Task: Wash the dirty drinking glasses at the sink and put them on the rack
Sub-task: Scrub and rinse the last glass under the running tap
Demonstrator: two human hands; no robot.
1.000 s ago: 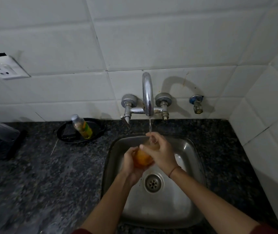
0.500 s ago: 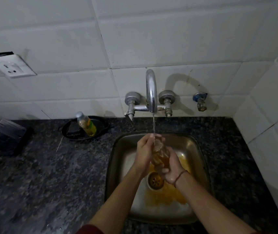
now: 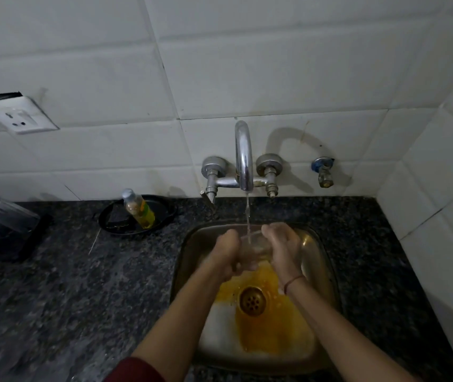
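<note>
A clear drinking glass (image 3: 255, 248) stands upright between both hands over the steel sink (image 3: 320, 260), mouth up under the running stream from the tap (image 3: 244, 158). My left hand (image 3: 226, 253) grips its left side and my right hand (image 3: 284, 249) cups its right side. The glass looks clear of colour. Orange liquid is spread over the sink bottom around the drain (image 3: 252, 300). No rack is in view.
On the dark granite counter (image 3: 82, 285) left of the sink a black dish (image 3: 162, 213) holds a small bottle of yellow liquid (image 3: 140, 209). A dark plastic-wrapped object (image 3: 2, 227) lies far left. A wall socket (image 3: 20, 115) and a small valve (image 3: 323, 172) sit on the tiles.
The orange drink went out of the glass into the sink. The glass turned mouth-up under the stream and now holds clear water, with one hand on each side.
</note>
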